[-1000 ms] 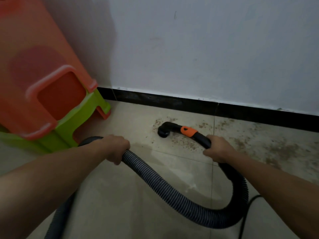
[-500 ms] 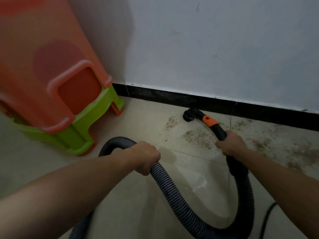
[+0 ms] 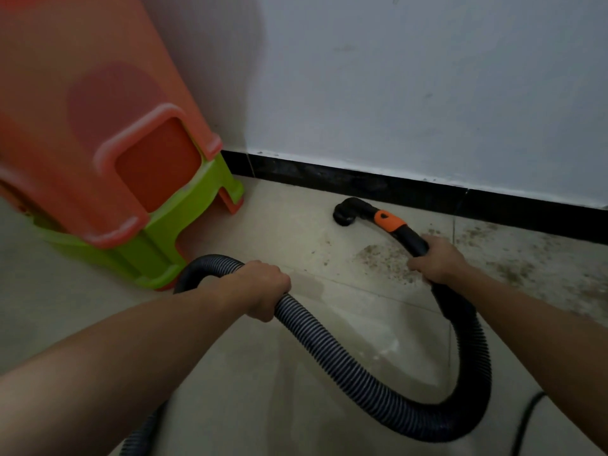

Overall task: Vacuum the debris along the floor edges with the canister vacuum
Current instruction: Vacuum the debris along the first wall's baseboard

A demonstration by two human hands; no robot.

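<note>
**A:** Where is the nozzle (image 3: 345, 213)?

**B:** On the tile, just beside the black skirting (image 3: 411, 189), left of the debris (image 3: 388, 263) patch.

**A:** And the 2 hands?

**B:** The right hand (image 3: 439, 261) wraps the rigid grip tube (image 3: 414, 241) behind the orange collar (image 3: 388, 222). The left hand (image 3: 263, 287) clasps the ribbed hose (image 3: 362, 373) mid-loop.

**A:** How does it handle?

**B:** Likely light and floppy. The stiff tube is the place to steer from, and the hose only needs slack.
</note>
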